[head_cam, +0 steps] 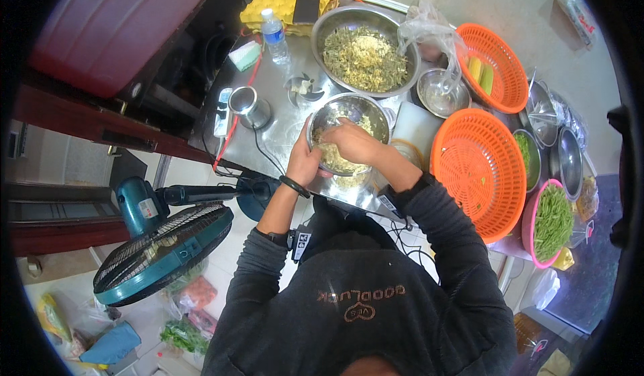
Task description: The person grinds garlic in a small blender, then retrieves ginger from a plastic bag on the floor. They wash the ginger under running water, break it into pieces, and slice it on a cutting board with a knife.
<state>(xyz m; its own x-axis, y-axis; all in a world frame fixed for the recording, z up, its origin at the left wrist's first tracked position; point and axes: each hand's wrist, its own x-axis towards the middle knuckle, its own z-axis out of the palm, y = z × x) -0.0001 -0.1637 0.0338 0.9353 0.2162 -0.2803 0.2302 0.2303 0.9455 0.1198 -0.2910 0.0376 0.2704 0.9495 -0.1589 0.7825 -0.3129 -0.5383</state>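
Observation:
A steel food-chopper bowl (pixel 378 105) sits tilted toward me near the table's front edge, with pale chopped food (pixel 342 158) inside. My left hand (pixel 303 157) grips its left side, the thumb at the rim. Reaching into the bowl is my right hand (pixel 352 142), its fingers bent down at the food; whether they hold any is hidden. Some pale crumbs (pixel 352 181) lie on the steel table below the bowl. Just beyond, a large steel basin (pixel 318 49) holds chopped greens with yellow and pale bits (pixel 365 59).
Left on the steel table (pixel 274 139) are a chopper motor unit (pixel 250 108), a blade (pixel 304 90), a power strip (pixel 223 113) and a water bottle (pixel 274 36). Orange baskets (pixel 478 175) and a pink basin of greens (pixel 552 225) stand right. A green fan (pixel 166 255) stands lower left.

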